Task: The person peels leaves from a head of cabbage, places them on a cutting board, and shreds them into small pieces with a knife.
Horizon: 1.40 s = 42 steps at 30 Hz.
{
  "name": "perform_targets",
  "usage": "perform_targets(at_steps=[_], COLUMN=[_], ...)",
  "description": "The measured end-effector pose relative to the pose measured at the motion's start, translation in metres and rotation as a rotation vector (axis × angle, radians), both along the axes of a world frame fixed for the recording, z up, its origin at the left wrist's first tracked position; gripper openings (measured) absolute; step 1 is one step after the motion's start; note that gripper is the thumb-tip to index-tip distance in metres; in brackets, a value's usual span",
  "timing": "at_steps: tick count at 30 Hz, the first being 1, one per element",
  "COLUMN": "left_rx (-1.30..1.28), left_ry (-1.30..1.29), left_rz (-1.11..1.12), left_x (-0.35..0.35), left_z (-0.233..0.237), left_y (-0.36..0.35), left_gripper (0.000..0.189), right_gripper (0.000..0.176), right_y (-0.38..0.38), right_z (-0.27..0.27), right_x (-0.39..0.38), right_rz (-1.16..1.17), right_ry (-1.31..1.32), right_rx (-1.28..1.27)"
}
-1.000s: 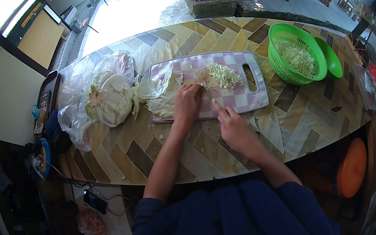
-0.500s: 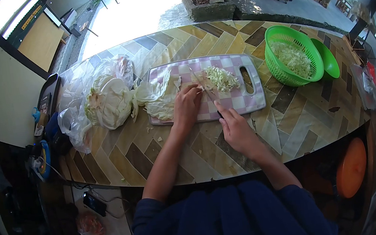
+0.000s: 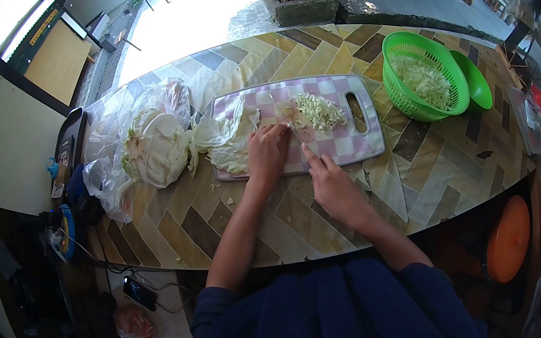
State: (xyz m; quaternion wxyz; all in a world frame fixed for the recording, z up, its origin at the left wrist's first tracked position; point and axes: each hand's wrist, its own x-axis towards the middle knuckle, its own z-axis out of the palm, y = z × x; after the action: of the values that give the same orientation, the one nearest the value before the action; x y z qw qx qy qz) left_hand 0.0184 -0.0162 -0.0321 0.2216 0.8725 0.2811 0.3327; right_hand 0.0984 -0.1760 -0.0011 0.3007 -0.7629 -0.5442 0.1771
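Observation:
A pink and white checked cutting board [image 3: 343,152] lies on the table. My right hand [image 3: 336,188] is closed round the handle of a knife [image 3: 284,113], whose blade points away from me over the board. Just left of the blade, my left hand [image 3: 269,154] presses a small pale piece of cabbage with its fingers together. Pale cabbage leaves [image 3: 230,143] lie on the board's left part, beside that hand. Shredded cabbage [image 3: 321,111] is heaped right of the blade, near the board's handle slot.
At the right, a green basket [image 3: 403,95] holds shredded cabbage, with a green bowl [image 3: 478,79] behind it. Left of the board are a cabbage [image 3: 164,152] and clear plastic bags [image 3: 107,182]. Cables and a phone [image 3: 140,293] are at the lower left.
My right hand has shifted slightly left and the knife with it, the blade now closer to my left fingertips. My left hand has barely moved.

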Motion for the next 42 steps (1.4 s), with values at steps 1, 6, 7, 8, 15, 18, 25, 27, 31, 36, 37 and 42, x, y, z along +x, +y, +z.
perform_targets(at_steps=[1, 6, 7, 8, 15, 18, 25, 27, 31, 36, 37, 42], left_rx=[-0.004, -0.001, -0.003, -0.005, -0.015, 0.008, 0.038, 0.034, 0.016, 0.002, 0.002, -0.078], left_ry=[0.011, 0.026, 0.016, 0.005, 0.018, 0.049, 0.026, 0.029, 0.035, 0.043, 0.032, -0.057], left_rz=[-0.001, -0.004, -0.015, -0.026, -0.029, -0.006, -0.010, -0.004, 0.003, 0.006, 0.003, -0.031], left_x=[0.000, -0.002, -0.003, -0.004, -0.003, -0.004, -0.003, -0.003, -0.001, -0.001, 0.000, -0.001], left_z=[0.001, 0.003, 0.005, 0.007, 0.001, 0.005, 0.003, 0.002, 0.001, 0.003, 0.002, -0.001], left_y=[0.000, -0.003, -0.004, -0.004, -0.002, -0.003, -0.003, -0.002, -0.002, -0.003, -0.003, -0.002], left_gripper=[0.014, 0.015, 0.016, 0.017, 0.017, 0.016, 0.014, 0.014, 0.014, 0.014, 0.014, 0.016], right_gripper=[0.058, 0.060, 0.059, 0.058, 0.052, 0.052, 0.051, 0.051, 0.052, 0.054, 0.055, 0.055], right_y=[0.004, 0.020, 0.017, 0.015, -0.007, -0.012, -0.015, -0.013, -0.004, 0.013, 0.018, 0.013], right_z=[-0.004, -0.012, -0.010, -0.008, 0.009, 0.012, 0.014, 0.015, 0.009, -0.006, -0.006, -0.009], right_x=[0.001, 0.003, 0.005, 0.006, 0.012, 0.004, 0.000, 0.000, 0.004, 0.010, 0.010, 0.013], right_rz=[-0.003, -0.014, -0.018, -0.021, 0.006, 0.020, 0.012, 0.008, 0.020, 0.029, 0.021, -0.001], right_ry=[-0.013, -0.057, -0.053, -0.050, 0.077, 0.077, 0.041, 0.043, 0.046, 0.017, 0.012, 0.002], right_rx=[0.001, 0.035, 0.029, 0.023, 0.086, 0.082, 0.043, 0.016, 0.027, 0.064, 0.068, 0.078])
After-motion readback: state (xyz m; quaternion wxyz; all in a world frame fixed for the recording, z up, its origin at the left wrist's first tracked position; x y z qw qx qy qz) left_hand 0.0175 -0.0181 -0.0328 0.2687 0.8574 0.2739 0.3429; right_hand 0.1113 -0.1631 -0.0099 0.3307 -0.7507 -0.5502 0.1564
